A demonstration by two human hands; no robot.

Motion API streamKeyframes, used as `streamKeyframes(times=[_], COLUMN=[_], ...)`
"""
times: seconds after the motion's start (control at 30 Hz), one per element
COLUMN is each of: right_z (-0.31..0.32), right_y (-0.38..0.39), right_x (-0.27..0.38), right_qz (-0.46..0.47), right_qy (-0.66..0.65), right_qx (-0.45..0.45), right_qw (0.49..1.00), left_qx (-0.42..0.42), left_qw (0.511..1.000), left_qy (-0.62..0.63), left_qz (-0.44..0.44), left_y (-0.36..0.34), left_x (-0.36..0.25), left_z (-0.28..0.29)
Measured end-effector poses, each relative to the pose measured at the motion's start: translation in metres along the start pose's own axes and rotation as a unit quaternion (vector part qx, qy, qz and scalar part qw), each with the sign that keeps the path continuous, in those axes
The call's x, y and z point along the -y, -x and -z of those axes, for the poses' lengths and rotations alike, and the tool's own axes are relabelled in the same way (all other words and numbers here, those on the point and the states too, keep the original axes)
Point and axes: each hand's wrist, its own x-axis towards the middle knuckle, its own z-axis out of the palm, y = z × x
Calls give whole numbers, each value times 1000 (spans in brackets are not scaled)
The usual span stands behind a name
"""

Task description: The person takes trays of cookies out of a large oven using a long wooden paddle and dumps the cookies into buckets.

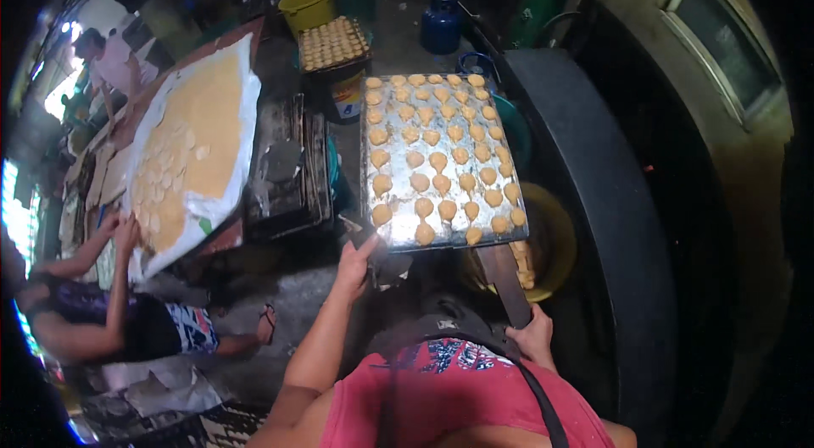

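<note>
Before me, slightly tilted, is a metal baking tray (396, 139) with rows of round golden-brown baked pieces (437, 161) on it. My left hand (356, 266) grips its near left corner, a dark piece of something, perhaps a pad, beside the fingers. Under the near right edge runs a long flat dark paddle (506, 283); the lower end is in my closed right hand (532, 336). How far the paddle reaches beneath the tray is hidden. Below the tray's near right corner stands a yellow basin (555, 249) with more light-brown pieces inside.
A dark ledge (585, 168) and a metal wall with a window (725, 41) rise on the right. Left are stacked dark trays (292, 164) and a sheet-covered table (246, 100), where people work. Beyond stand another filled tray (332, 43), a yellow tub (307, 7) and a blue gas cylinder (441, 24).
</note>
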Motion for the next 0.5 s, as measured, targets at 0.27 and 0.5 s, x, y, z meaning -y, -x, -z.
streamKeyframes(times=[0.27,0.5], right_z=[-34,-61], right_y=[-324,-582], right_x=[227,391], right_qz=[7,31], right_qy=[-16,11], right_qx=[-85,-113], right_qw=[996,993], left_qx=[56,70], left_qw=[987,993], left_qy=[151,87], left_qz=[13,41], left_y=[-359,-656], left_x=[-181,-310], left_z=[-36,-51])
